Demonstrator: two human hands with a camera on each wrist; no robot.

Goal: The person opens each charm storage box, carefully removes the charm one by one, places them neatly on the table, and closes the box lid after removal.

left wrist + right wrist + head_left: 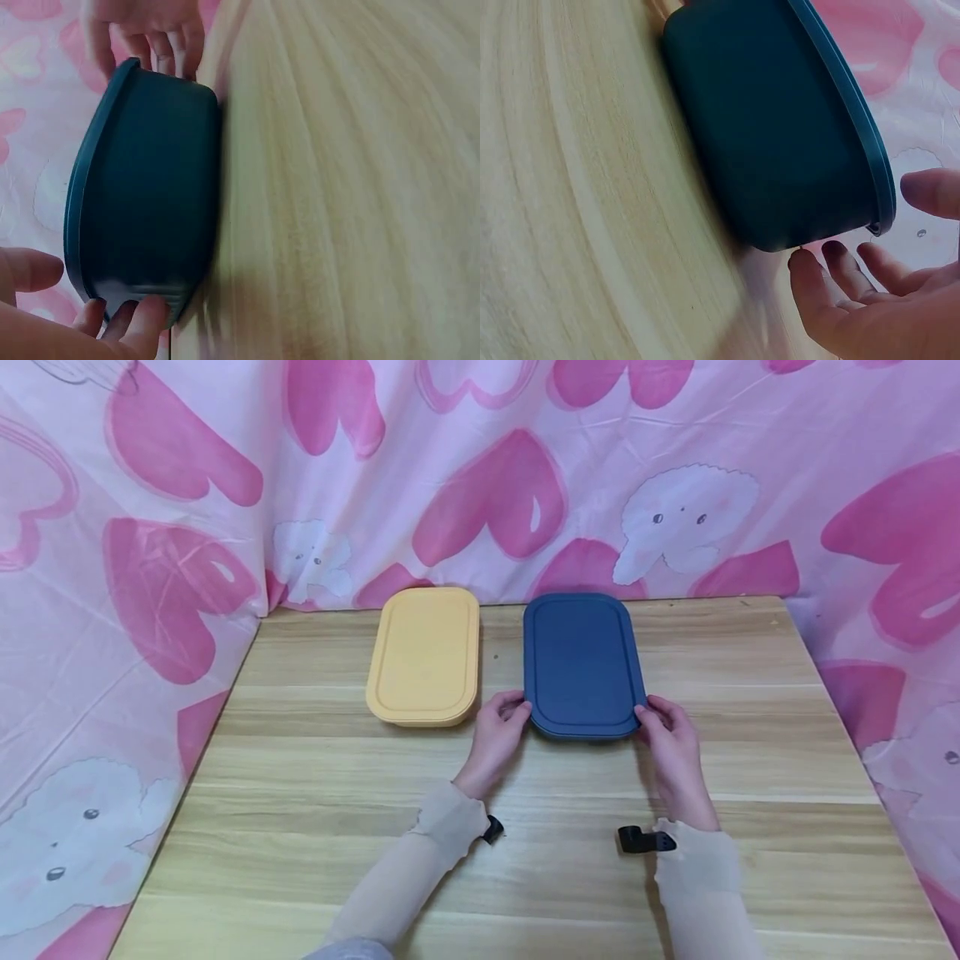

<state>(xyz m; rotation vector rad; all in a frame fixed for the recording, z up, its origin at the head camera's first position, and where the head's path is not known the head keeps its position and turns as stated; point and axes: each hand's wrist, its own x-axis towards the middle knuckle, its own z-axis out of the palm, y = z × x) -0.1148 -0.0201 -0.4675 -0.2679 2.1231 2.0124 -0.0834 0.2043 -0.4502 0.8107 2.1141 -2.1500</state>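
A dark blue rectangular food container (583,664) with a fitted lid sits on the wooden table, its short side facing me. My left hand (495,735) is at its near left corner; in the left wrist view the fingers (146,322) touch the container's side wall, and the thumb stands off the lid. At the near right corner is my right hand (677,756). The right wrist view has its fingertips (802,262) right at the side wall, the thumb apart from the lid rim. A yellow lidded container (426,656) stands left of the blue one.
The wooden table (300,827) reaches back to a pink curtain (487,485) printed with hearts and white animals, which also hangs at both sides. A black wrist-worn device (643,840) sticks out from the right sleeve, another (492,830) from the left.
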